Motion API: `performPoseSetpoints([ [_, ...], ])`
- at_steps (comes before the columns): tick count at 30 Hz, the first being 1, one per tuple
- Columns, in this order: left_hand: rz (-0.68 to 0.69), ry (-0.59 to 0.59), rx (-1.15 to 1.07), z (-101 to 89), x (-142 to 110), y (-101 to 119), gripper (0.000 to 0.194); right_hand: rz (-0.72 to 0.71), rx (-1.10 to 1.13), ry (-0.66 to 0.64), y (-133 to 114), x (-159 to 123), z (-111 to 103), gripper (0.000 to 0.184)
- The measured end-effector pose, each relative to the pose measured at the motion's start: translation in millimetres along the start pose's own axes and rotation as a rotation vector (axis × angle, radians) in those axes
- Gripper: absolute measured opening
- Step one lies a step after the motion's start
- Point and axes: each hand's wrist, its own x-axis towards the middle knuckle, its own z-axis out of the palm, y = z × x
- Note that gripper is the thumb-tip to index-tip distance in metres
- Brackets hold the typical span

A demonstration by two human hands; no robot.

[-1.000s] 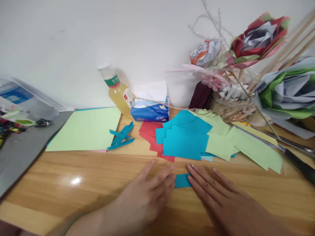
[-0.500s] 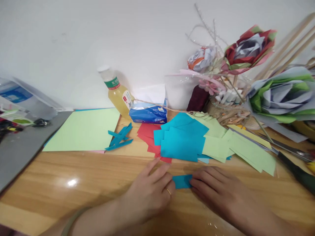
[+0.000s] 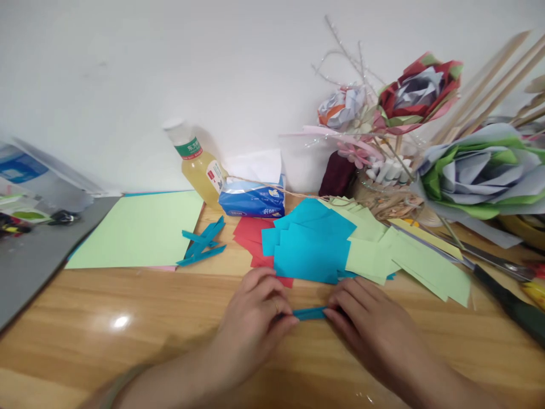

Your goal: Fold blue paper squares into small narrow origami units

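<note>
A narrow strip of blue paper (image 3: pixel 310 313) stretches between my two hands, low over the wooden table; a lengthwise fold line shows in it. My left hand (image 3: pixel 259 309) pinches its left end between thumb and fingers, with a ring on one finger. The right end is held by my right hand (image 3: pixel 368 312), its fingers bent together. Just beyond lie blue paper pieces (image 3: pixel 313 253), overlapping red paper pieces (image 3: pixel 249 233) and light green paper pieces (image 3: pixel 370 258). Several folded blue strips (image 3: pixel 204 241) rest left of the red paper.
Light green sheets (image 3: pixel 136 230) lie on the left. A juice bottle (image 3: pixel 198 170) and a tissue pack (image 3: pixel 252 197) stand against the wall. Paper flowers (image 3: pixel 481 170) lean in at right, above scissors (image 3: pixel 498 261) and a dark-handled tool (image 3: pixel 511 304). A grey mat (image 3: pixel 55 250) covers the left edge.
The blue paper was a wider flat band and is now narrower, folded lengthwise. My left fingers have drawn in to a pinch. The whole view has shifted slightly.
</note>
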Motion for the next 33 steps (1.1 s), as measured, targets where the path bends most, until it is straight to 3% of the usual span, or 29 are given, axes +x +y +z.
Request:
performPoseSetpoints([
  [8,-0.16,-0.005,-0.021,2.7,-1.3,-3.7,0.015,0.089,0.04,-0.062,2.3,0.1,-1.2,0.02],
  [14,-0.206,-0.064,-0.078,1.6,-1.9,-7.5,0.018,0.034,0.139,-0.092,9.3,1.7,-4.4,0.01],
  [22,-0.074,-0.104,-0.103,-2.9,-3.6,-3.1,0.015,0.045,0.284,-0.175,8.6,-2.8,-12.4,0.014],
  [28,-0.064,-0.089,-0.175,-1.7,-0.9,-3.5,0.012,0.023,0.332,-0.199,8.3,-3.9,-11.4,0.013],
  [33,0.047,-0.041,-0.108,-0.9,-0.4,-2.6,0.012,-0.052,0.241,-0.085,6.3,-4.6,-10.3,0.01],
])
